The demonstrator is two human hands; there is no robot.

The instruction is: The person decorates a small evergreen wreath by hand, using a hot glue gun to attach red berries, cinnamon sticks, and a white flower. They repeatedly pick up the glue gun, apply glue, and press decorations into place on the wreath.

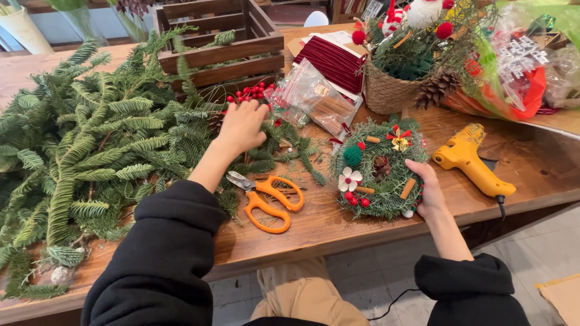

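black sleeves (163,259) sit closest to me, one on each arm, and my tan knees (305,299) poke out under the wooden table (338,223). next come the orange scissors (269,202), lying flat by my left arm with the blades shut. my right hand (428,190) rests on the right edge of the little wreath (377,169), fingers curled around its rim so it does not slide. the wreath lies flat and has a white flower, red berries, a teal ball, a pine cone and small brown sticks on it. the yellow glue gun (474,166) lies just to the right of it, not touching. my left hand (241,127) is farther out, palm down on the green fir twigs (90,151), right beside the red berry sprig (248,93). i see only its back, so i cannot tell if those fingers pinch anything. i think the good way is to keep the wreath pinned still, pick one small piece with just my fingertips, lift it straight up so the other twigs stay put, and keep my arm off the scissors. clear bags (314,96), a wooden crate (217,39) and a basket with a pine cone (393,84) sit at the far side.
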